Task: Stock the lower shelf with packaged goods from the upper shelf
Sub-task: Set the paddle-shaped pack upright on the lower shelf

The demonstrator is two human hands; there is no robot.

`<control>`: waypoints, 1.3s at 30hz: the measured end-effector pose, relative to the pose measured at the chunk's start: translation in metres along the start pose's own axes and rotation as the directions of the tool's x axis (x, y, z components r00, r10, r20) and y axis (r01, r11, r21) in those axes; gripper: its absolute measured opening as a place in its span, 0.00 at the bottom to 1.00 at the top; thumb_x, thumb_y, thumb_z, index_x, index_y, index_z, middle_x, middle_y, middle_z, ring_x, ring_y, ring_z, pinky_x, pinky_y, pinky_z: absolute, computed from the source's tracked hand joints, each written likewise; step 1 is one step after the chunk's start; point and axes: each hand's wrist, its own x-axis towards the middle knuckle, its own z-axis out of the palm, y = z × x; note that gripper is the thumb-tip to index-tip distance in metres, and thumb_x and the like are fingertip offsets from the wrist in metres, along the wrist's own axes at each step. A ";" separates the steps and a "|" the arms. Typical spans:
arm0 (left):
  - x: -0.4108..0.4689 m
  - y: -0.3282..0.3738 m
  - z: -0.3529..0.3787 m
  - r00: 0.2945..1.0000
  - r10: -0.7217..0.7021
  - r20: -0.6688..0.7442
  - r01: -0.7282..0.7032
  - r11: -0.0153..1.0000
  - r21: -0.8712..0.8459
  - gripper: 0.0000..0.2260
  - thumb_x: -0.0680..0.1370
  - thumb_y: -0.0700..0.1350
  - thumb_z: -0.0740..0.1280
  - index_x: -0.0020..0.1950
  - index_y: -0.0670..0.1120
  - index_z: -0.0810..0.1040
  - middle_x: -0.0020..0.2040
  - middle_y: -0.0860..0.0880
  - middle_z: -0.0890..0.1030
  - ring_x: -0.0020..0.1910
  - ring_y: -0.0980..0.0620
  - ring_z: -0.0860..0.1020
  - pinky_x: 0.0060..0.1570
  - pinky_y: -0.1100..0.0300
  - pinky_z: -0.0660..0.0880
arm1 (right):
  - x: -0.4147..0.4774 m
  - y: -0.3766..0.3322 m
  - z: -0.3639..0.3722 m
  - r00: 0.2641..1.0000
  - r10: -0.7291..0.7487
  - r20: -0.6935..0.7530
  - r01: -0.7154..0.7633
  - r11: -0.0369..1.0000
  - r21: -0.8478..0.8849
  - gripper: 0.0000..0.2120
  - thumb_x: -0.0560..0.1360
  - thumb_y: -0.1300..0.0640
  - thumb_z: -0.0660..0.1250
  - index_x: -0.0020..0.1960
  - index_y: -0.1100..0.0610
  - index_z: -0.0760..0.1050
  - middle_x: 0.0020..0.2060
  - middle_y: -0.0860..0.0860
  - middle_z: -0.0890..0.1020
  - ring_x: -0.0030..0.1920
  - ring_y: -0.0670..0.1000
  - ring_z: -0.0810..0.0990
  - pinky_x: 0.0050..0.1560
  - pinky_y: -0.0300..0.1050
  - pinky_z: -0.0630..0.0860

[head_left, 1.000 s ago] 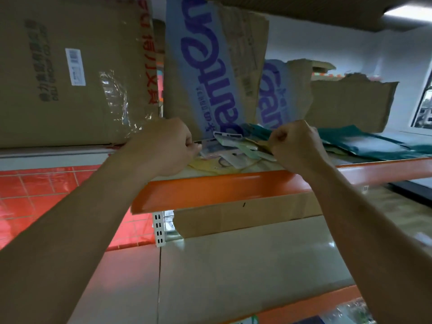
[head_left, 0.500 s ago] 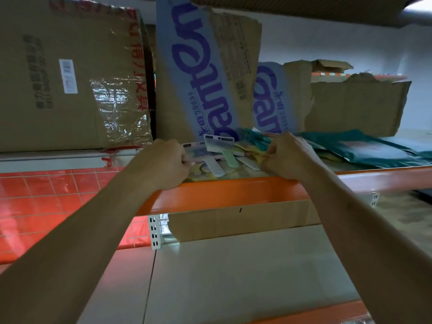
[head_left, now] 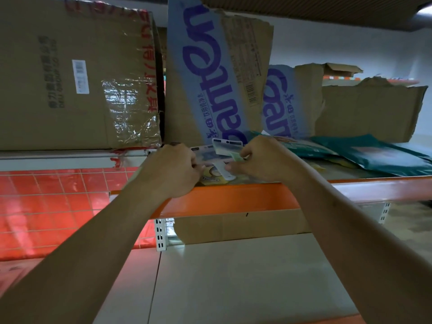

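At frame centre, flat packets (head_left: 224,148) lie at the edge of the upper shelf (head_left: 233,199), gripped by the curled left hand (head_left: 171,170) and pinched by the right hand (head_left: 266,160), seemingly bunched for moving to the lower shelf (head_left: 233,277).

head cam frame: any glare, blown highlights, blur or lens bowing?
Head view: dim overall; glare on the clear tape patch of the big brown cardboard box; ceiling light at top right blown out; orange metal shelf edge tilted but not visibly bowed; red tiled wall at left glows bright; left hand, right hand and the flat hang-tab packets they grip are soft but legible.
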 end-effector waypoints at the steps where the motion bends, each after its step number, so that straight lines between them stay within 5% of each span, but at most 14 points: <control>1: 0.000 -0.001 0.000 1.000 -0.002 0.002 0.002 1.000 -0.007 0.20 0.77 0.53 0.65 0.27 0.47 0.70 0.25 0.49 0.73 0.28 0.51 0.73 0.29 0.59 0.64 | 0.002 -0.001 0.003 1.000 -0.003 0.005 0.003 0.999 -0.040 0.18 0.73 0.46 0.72 0.34 0.61 0.76 0.25 0.49 0.73 0.26 0.47 0.70 0.29 0.41 0.65; 4: 0.000 -0.003 0.001 1.000 -0.009 -0.007 0.009 1.000 -0.024 0.21 0.77 0.54 0.64 0.26 0.47 0.68 0.26 0.48 0.72 0.28 0.50 0.72 0.30 0.59 0.64 | 0.004 -0.002 0.006 0.997 0.017 -0.072 -0.022 0.997 -0.076 0.07 0.74 0.58 0.68 0.45 0.61 0.82 0.38 0.54 0.82 0.36 0.52 0.79 0.36 0.45 0.77; 9: 0.001 -0.006 0.000 0.999 -0.034 0.034 0.037 0.994 -0.099 0.20 0.77 0.55 0.63 0.29 0.46 0.73 0.27 0.48 0.76 0.30 0.48 0.76 0.31 0.57 0.71 | -0.001 -0.007 0.001 0.933 0.118 -0.339 -0.091 0.991 0.093 0.13 0.78 0.60 0.61 0.35 0.59 0.74 0.31 0.51 0.76 0.32 0.48 0.75 0.29 0.38 0.67; 11: 0.000 -0.005 -0.001 0.998 -0.057 0.041 0.062 0.990 -0.130 0.17 0.77 0.54 0.63 0.31 0.48 0.76 0.30 0.49 0.79 0.33 0.50 0.78 0.34 0.57 0.73 | -0.002 -0.009 0.000 0.901 0.179 -0.396 -0.082 0.965 0.248 0.15 0.79 0.61 0.59 0.34 0.58 0.72 0.34 0.52 0.78 0.36 0.49 0.79 0.32 0.39 0.73; 15: -0.002 -0.004 -0.004 0.995 -0.091 0.040 0.098 0.971 -0.218 0.12 0.78 0.50 0.64 0.37 0.48 0.81 0.36 0.47 0.82 0.37 0.50 0.80 0.38 0.56 0.75 | -0.005 -0.014 -0.001 0.882 0.361 -0.303 -0.073 0.739 0.669 0.12 0.82 0.59 0.58 0.42 0.57 0.76 0.41 0.55 0.83 0.38 0.47 0.83 0.36 0.41 0.81; 22: -0.004 -0.004 -0.010 0.975 -0.217 0.058 0.219 0.860 -0.461 0.13 0.78 0.47 0.64 0.38 0.43 0.81 0.38 0.41 0.82 0.31 0.50 0.76 0.32 0.60 0.68 | -0.014 -0.025 -0.003 0.911 0.405 -0.077 -0.125 0.449 0.885 0.08 0.83 0.57 0.57 0.51 0.57 0.74 0.40 0.56 0.85 0.41 0.52 0.85 0.38 0.44 0.81; 25: -0.004 -0.003 -0.013 0.959 -0.264 0.100 0.272 0.767 -0.582 0.12 0.79 0.48 0.64 0.37 0.48 0.80 0.38 0.46 0.82 0.33 0.53 0.76 0.35 0.61 0.69 | -0.015 -0.028 -0.004 0.916 0.400 -0.036 -0.136 0.392 0.910 0.10 0.83 0.56 0.56 0.50 0.58 0.74 0.41 0.57 0.86 0.43 0.54 0.85 0.39 0.45 0.79; 30: 0.001 -0.003 -0.016 0.924 -0.334 0.186 0.362 0.604 -0.710 0.14 0.80 0.52 0.62 0.47 0.43 0.80 0.44 0.44 0.83 0.39 0.51 0.79 0.36 0.59 0.73 | -0.019 -0.026 -0.005 0.958 0.284 0.031 -0.132 0.345 0.929 0.11 0.82 0.58 0.57 0.55 0.60 0.77 0.42 0.57 0.86 0.47 0.55 0.85 0.39 0.45 0.78; 36: 0.008 -0.006 -0.024 0.865 -0.425 0.267 0.300 0.012 -0.954 0.09 0.80 0.47 0.65 0.50 0.43 0.79 0.41 0.46 0.85 0.38 0.53 0.83 0.36 0.62 0.79 | -0.027 -0.031 -0.002 0.994 -0.003 0.111 -0.096 0.477 0.874 0.09 0.80 0.61 0.60 0.56 0.59 0.78 0.44 0.54 0.86 0.40 0.50 0.84 0.37 0.40 0.79; 39: 0.005 -0.003 -0.029 0.865 -0.451 0.221 0.201 -0.094 -0.975 0.03 0.79 0.41 0.65 0.47 0.43 0.78 0.44 0.46 0.84 0.39 0.54 0.83 0.37 0.63 0.80 | -0.027 -0.039 0.002 0.990 -0.060 0.126 -0.070 0.571 0.818 0.07 0.79 0.62 0.63 0.55 0.58 0.78 0.43 0.54 0.86 0.38 0.49 0.83 0.40 0.40 0.80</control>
